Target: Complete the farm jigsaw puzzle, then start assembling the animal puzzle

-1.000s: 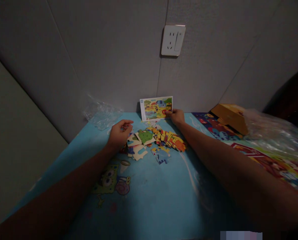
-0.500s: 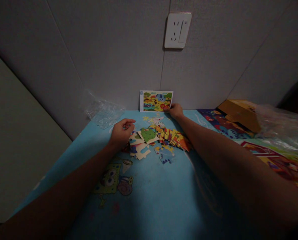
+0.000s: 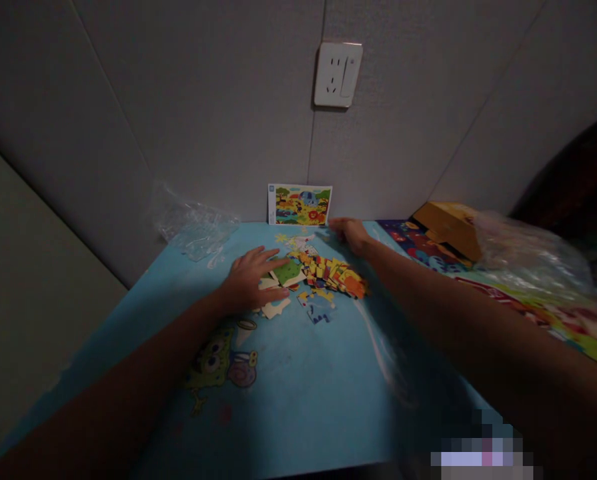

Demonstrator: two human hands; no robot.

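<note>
A heap of jigsaw puzzle pieces lies on the light blue table. Over its left end my left hand is spread, fingers apart, partly covering the cream-backed pieces and a green piece. Whether it presses on them I cannot tell. A picture card with an elephant and a lion leans upright against the wall. Just right of the card's lower corner is my right hand, fingers stretched toward it and holding nothing visible. Loose pale blue pieces lie in front of the heap.
Crumpled clear plastic rests at the back left against the wall. At the right are an opened yellow-brown box, more clear plastic and a colourful printed sheet. A socket sits on the wall.
My right hand has let go of the card and drawn slightly away from it; the card stays upright. My left hand has opened from a loose curl and spread over the pieces.
</note>
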